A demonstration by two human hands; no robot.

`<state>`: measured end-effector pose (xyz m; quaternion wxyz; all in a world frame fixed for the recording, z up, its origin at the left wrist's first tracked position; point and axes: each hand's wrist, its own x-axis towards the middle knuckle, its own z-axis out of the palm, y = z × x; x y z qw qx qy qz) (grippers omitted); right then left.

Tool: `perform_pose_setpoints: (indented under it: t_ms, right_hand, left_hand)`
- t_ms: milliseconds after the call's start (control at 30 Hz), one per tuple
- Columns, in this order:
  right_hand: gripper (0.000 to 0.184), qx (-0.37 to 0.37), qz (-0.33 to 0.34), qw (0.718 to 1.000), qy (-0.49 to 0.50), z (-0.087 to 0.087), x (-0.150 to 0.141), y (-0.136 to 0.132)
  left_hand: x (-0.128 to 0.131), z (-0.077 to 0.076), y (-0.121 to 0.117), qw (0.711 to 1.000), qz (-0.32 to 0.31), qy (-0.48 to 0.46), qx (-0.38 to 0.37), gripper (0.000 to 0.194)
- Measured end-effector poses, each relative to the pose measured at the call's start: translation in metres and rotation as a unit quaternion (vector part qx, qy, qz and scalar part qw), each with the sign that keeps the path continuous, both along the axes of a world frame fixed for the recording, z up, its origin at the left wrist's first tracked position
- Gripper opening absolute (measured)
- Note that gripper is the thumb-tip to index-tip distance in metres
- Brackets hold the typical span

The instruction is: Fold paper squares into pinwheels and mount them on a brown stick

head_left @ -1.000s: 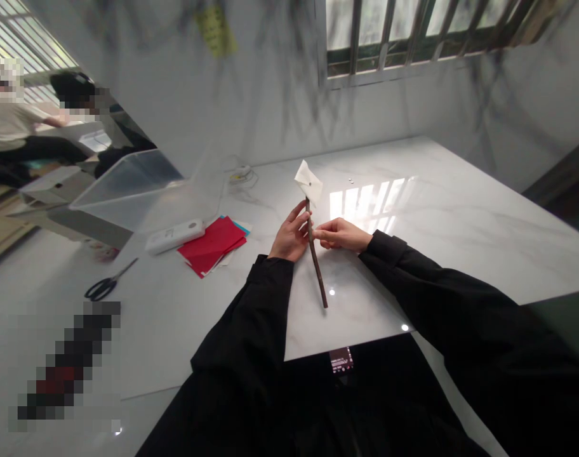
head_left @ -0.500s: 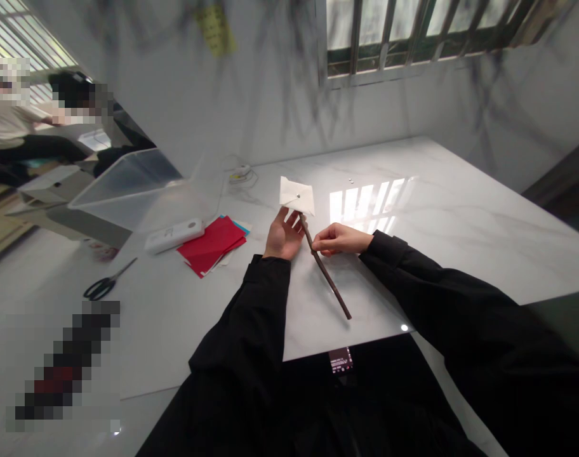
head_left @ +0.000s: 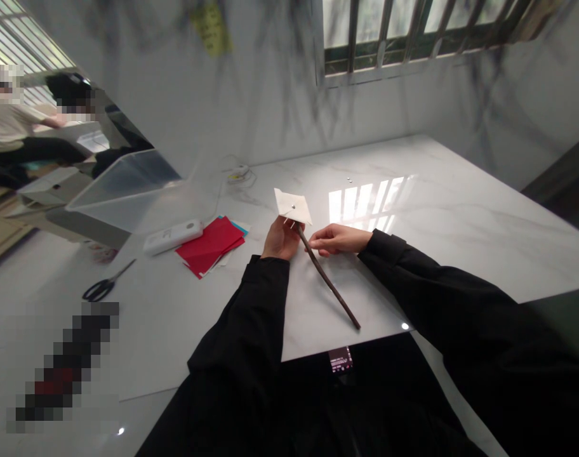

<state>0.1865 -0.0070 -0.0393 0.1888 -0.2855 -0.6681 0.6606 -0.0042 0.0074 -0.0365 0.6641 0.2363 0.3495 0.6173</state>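
Note:
A white folded paper piece with a small pin head at its centre sits on the upper end of a thin brown stick, like a pinwheel. My left hand is closed just below the paper, its fingers curled around the top of the stick and partly hidden by the paper. From the right, my right hand pinches at the stick a little lower, thumb and fingertips against it. The stick's free end slants down toward the table's near edge.
Red paper sheets lie left of my hands, overlapping a white oblong device. Farther left are black-handled scissors and a clear plastic bin. Two tiny bits lie on the marble-patterned table. A person sits at the far left.
The paper has tipped and come slightly down and left. The stick's lower end has swung down and right. The left fingers, more spread before, are now curled in under the paper.

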Motion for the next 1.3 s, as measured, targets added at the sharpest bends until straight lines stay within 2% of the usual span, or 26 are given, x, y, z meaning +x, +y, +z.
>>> perform_pose_setpoints:
  t_ms: [67,167,300,533,700,1300]
  right_hand:
    - [0.041,-0.059,-0.077,0.994,0.043,-0.003,-0.002,0.002]
    - [0.035,-0.133,-0.187,0.967,0.11,-0.007,-0.005,0.006]
    - [0.029,-0.182,-0.252,0.935,0.173,-0.009,-0.007,0.01]
    - [0.02,-0.206,-0.257,0.916,0.229,-0.008,-0.01,0.014]
    - [0.011,-0.201,-0.26,0.919,0.217,-0.008,-0.01,0.015]
    - [0.013,-0.207,-0.258,0.917,0.223,-0.01,-0.006,0.017]
  left_hand:
    - [0.001,-0.001,0.001,1.0,-0.011,0.0,0.003,0.031]
    - [0.003,-0.001,0.0,1.0,-0.02,-0.003,0.004,0.028]
    - [0.008,-0.001,-0.001,1.0,-0.028,0.006,-0.003,0.028]
    - [0.017,-0.004,-0.002,0.998,-0.055,0.036,0.011,0.032]
    - [0.022,-0.006,-0.002,0.998,-0.048,0.042,0.009,0.029]
    - [0.024,-0.005,0.0,0.999,-0.04,0.029,-0.015,0.027]
